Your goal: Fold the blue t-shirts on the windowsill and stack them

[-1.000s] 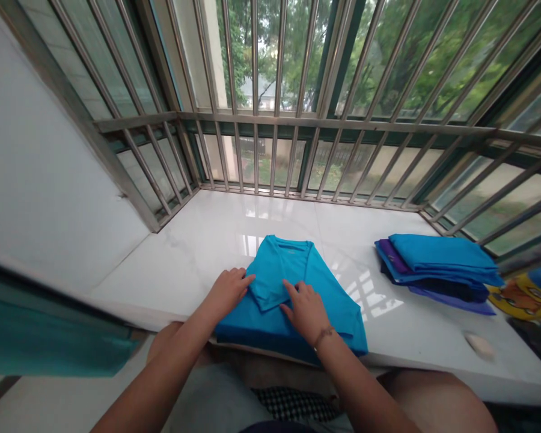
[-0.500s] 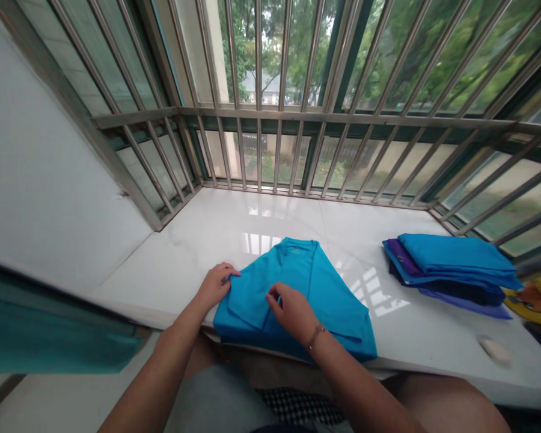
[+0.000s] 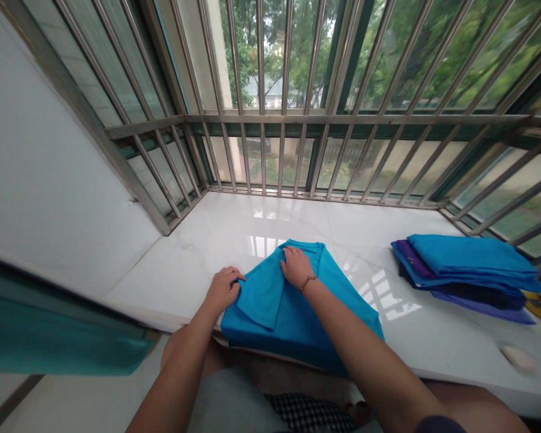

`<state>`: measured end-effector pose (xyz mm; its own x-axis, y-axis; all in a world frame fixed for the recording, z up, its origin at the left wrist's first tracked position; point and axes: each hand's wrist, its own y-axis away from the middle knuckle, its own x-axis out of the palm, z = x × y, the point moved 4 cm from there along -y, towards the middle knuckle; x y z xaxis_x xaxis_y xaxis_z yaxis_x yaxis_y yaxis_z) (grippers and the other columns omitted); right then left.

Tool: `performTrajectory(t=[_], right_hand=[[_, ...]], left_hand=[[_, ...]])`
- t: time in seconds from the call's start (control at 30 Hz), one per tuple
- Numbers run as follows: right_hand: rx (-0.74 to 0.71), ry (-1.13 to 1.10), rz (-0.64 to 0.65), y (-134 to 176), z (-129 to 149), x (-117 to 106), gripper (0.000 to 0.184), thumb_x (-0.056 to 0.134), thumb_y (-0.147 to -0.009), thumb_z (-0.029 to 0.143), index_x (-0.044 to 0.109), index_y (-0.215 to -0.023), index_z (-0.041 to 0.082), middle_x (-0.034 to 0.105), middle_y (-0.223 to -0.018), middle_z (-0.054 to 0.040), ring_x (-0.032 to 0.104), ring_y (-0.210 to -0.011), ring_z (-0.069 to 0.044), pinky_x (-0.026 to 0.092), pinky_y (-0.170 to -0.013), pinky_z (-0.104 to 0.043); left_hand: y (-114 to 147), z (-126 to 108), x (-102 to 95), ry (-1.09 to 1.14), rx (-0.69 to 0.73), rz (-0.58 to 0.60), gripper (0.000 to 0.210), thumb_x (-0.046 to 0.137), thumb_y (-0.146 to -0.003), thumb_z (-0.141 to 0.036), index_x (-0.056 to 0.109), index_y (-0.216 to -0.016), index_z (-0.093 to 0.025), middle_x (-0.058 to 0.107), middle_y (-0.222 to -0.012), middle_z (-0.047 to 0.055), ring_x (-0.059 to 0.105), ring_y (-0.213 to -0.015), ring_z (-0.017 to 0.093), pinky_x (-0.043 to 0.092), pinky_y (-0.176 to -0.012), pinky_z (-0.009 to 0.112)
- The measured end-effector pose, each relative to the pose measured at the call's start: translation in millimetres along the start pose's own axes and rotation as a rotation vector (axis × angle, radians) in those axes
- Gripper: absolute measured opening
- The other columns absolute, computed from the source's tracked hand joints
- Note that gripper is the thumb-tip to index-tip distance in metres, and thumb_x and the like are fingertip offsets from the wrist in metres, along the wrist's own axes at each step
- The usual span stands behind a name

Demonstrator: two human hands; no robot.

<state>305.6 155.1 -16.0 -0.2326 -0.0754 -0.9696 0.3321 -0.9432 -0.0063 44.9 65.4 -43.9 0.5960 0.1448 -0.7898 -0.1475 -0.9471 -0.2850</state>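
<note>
A bright blue T-shirt [image 3: 258, 305] lies spread on the white sill, with its collar toward the window and its lower part hanging over the front edge. One sleeve is laid flat across the left side of its body. At the shirt's left edge, my left hand [image 3: 224, 290] is closed, with thumb and fingertips pinching the cloth. My right hand [image 3: 297, 267] rests on the shirt just below the collar, fingers stretched out and lying flat on the fabric. My right forearm hides part of the shirt's right side.
A stack of folded blue and purple clothes [image 3: 471, 255] sits on the right of the glossy white sill [image 3: 198, 246]. Near it lies a small blurred pale object [image 3: 517, 358]. Metal window bars [image 3: 279, 120] enclose the back; a teal curtain [image 3: 63, 337] hangs at left.
My right hand has moved away from me, from above the middle of the shirt to near its collar, and its curled fingers have straightened. My left hand stays at the shirt's left edge.
</note>
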Motion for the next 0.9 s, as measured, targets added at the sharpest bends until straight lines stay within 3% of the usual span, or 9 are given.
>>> performTrajectory(t=[0.13,0.27,0.37,0.47,0.57,0.67,0.73,0.8,0.9], right_hand=[[-0.031,-0.006,0.018,-27,-6,2,0.056,0.049,-0.109,0.028,0.050,-0.163,0.015,0.043,-0.173,-0.0132,0.039,-0.158,-0.030,0.031,-0.129,-0.041],[-0.022,-0.002,0.037,-32,-7,1,0.057,0.051,-0.109,0.030,0.048,-0.165,0.019,0.039,-0.175,-0.0119,0.037,-0.159,-0.033,0.032,-0.129,-0.047],[-0.012,0.010,-0.014,-11,4,-7,0.058,0.049,-0.110,0.029,0.045,-0.167,0.017,0.037,-0.175,-0.0152,0.033,-0.161,-0.035,0.031,-0.129,-0.051],[-0.189,-0.009,-0.051,39,29,-11,0.052,0.054,-0.111,0.038,0.053,-0.158,0.016,0.053,-0.163,-0.0179,0.048,-0.149,-0.033,0.040,-0.123,-0.046],[-0.416,-0.037,0.013,100,55,1,0.056,0.068,-0.103,0.057,0.061,-0.147,0.021,0.063,-0.150,-0.0145,0.059,-0.133,-0.032,0.049,-0.111,-0.047],[-0.432,0.029,0.060,136,61,18,0.047,0.076,-0.100,0.049,0.064,-0.137,0.023,0.068,-0.137,-0.0121,0.062,-0.123,-0.032,0.052,-0.103,-0.048],[-0.412,0.085,0.057,144,59,26,0.027,0.068,-0.107,0.034,0.066,-0.131,0.023,0.070,-0.128,-0.0102,0.063,-0.116,-0.030,0.052,-0.097,-0.045],[-0.415,0.119,0.036,143,55,32,0.019,0.059,-0.110,0.025,0.067,-0.127,0.024,0.071,-0.122,-0.0085,0.063,-0.110,-0.029,0.052,-0.091,-0.042],[-0.442,0.133,-0.002,138,52,36,0.014,0.059,-0.110,0.025,0.068,-0.121,0.023,0.072,-0.114,-0.0074,0.062,-0.104,-0.027,0.051,-0.085,-0.038]], left_hand=[[0,-1,-1.6,-0.022,-0.011,0.004,0.036,0.052,-0.083,-0.012,0.082,-0.096,-0.026,0.078,-0.107,0.006,0.068,-0.105,0.026,0.053,-0.101,0.044],[1,-4,-3.4,-0.040,-0.004,-0.024,0.029,0.052,-0.099,-0.025,0.081,-0.095,-0.026,0.078,-0.106,0.006,0.069,-0.104,0.026,0.054,-0.099,0.043],[0,-3,-4.2,-0.024,-0.014,-0.060,0.031,0.050,-0.107,-0.036,0.079,-0.103,-0.026,0.078,-0.109,0.006,0.071,-0.106,0.026,0.056,-0.098,0.043],[-9,-5,-0.1,-0.008,-0.022,-0.081,0.035,0.044,-0.109,-0.034,0.078,-0.115,-0.024,0.079,-0.116,0.007,0.072,-0.112,0.026,0.057,-0.104,0.044],[-30,-21,17.1,-0.028,0.088,-0.004,0.039,0.041,-0.110,-0.029,0.075,-0.130,-0.024,0.077,-0.133,0.008,0.071,-0.125,0.025,0.054,-0.116,0.044],[-61,-49,47.6,-0.116,0.232,0.138,0.044,0.043,-0.109,-0.029,0.067,-0.146,-0.025,0.064,-0.158,0.009,0.059,-0.146,0.025,0.043,-0.127,0.046],[-86,-63,70.7,-0.205,0.237,0.253,0.048,0.045,-0.110,-0.035,0.060,-0.155,-0.026,0.053,-0.168,0.009,0.049,-0.156,0.026,0.036,-0.132,0.050],[-110,-69,89.6,-0.268,0.176,0.334,0.053,0.047,-0.110,-0.040,0.053,-0.161,-0.026,0.044,-0.174,0.010,0.043,-0.160,0.027,0.033,-0.133,0.052],[-138,-68,104.7,-0.302,0.076,0.346,0.061,0.045,-0.110,-0.042,0.045,-0.167,-0.021,0.036,-0.177,0.015,0.036,-0.163,0.031,0.031,-0.133,0.057]])
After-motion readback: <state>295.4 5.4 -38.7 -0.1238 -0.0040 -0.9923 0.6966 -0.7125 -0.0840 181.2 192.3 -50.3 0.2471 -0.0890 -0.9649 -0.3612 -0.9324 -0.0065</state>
